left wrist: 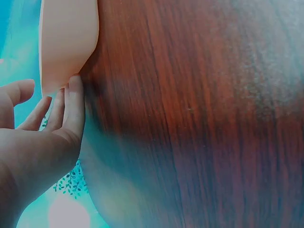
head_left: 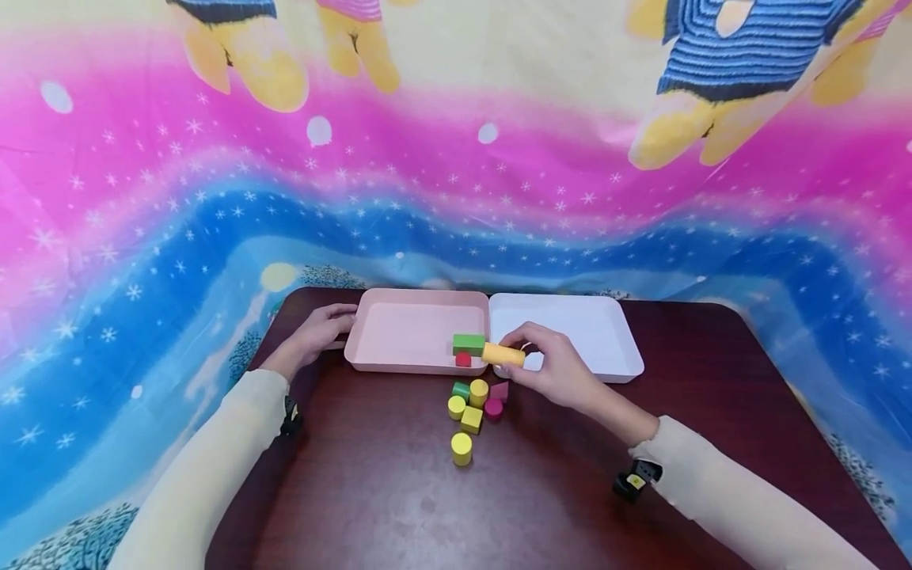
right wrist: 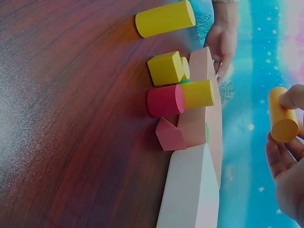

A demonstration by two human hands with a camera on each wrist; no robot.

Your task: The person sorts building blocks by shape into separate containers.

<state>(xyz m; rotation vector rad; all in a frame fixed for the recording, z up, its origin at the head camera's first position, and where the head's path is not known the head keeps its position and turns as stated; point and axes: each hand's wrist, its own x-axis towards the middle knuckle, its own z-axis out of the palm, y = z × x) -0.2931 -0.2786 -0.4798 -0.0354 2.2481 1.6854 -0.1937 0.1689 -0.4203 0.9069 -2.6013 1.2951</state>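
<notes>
Dark wood surface (head_left: 370, 475), lower centre. Right grip (head_left: 556, 368), right of centre: pinching one orange cylinder (head_left: 503, 355), left end protruding. Left grip (head_left: 322, 331), left of centre: fingers relaxed, beside pink tray (head_left: 406, 321).

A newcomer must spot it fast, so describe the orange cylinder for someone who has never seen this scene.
Find the dark brown table, then the pink tray and white tray side by side on it. Near where they meet, the right hand holds the orange cylinder. Unlike the yellow cylinders nearby, it is orange and held.
</notes>
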